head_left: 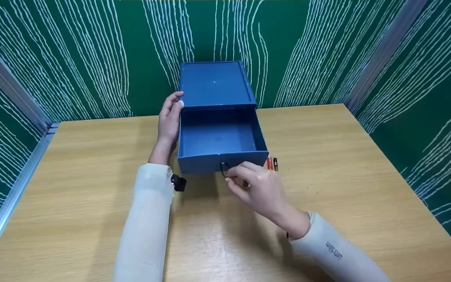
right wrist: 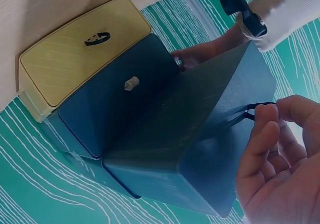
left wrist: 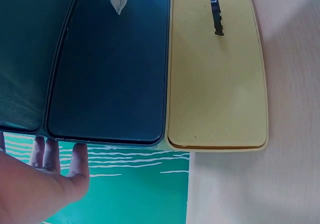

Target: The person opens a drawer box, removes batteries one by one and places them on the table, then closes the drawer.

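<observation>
A blue drawer cabinet [head_left: 215,84] stands at the back of the table, its top drawer [head_left: 217,137] pulled far out with a bare inside. My right hand [head_left: 262,188] pinches the black loop pull [right wrist: 254,106] on that drawer's front between thumb and finger. Against the cabinet's left side near the top rests my left hand [head_left: 168,121], fingers extended along it. Below the top drawer, the right wrist view shows a pushed-in blue drawer [right wrist: 120,91] with a pale loop pull [right wrist: 131,83], then a yellow drawer [right wrist: 75,48] with a black pull [right wrist: 97,38].
Two small battery-like cylinders, a red one [head_left: 269,163] and a dark one [head_left: 275,164], are on the wooden table [head_left: 327,168] just right of the open drawer. Green walls [head_left: 288,47] with white wavy lines enclose the table behind and at both sides.
</observation>
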The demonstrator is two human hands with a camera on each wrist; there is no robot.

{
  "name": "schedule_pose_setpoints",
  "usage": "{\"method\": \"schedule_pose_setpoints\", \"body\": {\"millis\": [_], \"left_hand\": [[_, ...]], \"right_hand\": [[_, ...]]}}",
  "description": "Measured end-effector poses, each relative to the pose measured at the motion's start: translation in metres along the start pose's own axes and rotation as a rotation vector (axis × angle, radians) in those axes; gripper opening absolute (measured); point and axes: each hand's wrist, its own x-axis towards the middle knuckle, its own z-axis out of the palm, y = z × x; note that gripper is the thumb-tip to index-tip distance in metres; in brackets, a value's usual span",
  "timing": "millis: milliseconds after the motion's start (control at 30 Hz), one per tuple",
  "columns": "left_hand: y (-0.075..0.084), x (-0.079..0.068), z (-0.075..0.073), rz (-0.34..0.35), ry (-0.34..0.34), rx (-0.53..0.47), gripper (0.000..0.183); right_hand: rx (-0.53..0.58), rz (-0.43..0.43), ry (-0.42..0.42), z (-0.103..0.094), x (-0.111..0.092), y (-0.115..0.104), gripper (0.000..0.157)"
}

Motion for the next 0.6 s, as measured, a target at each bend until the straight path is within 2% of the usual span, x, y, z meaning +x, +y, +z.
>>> {"method": "schedule_pose_setpoints", "body": {"millis": [67,300,433,600], "left_hand": [[0.0,0.0,0.0,0.002,-0.002,0.001,0.031],[0.021,-0.012,0.003,-0.022,-0.021,0.003,0.034],[0.022,-0.013,0.002,-0.022,-0.019,-0.004,0.034],[0.022,-0.014,0.002,-0.049,-0.02,0.038,0.035]], "right_hand": [[-0.004,0.004,-0.003,0.0,0.001,0.0,0.007],[-0.006,0.028,-0.024,0.0,0.005,0.001,0.008],[-0.023,0.039,-0.023,0.001,0.007,0.001,0.008],[-0.035,0.062,-0.028,0.001,0.009,0.002,0.008]]}}
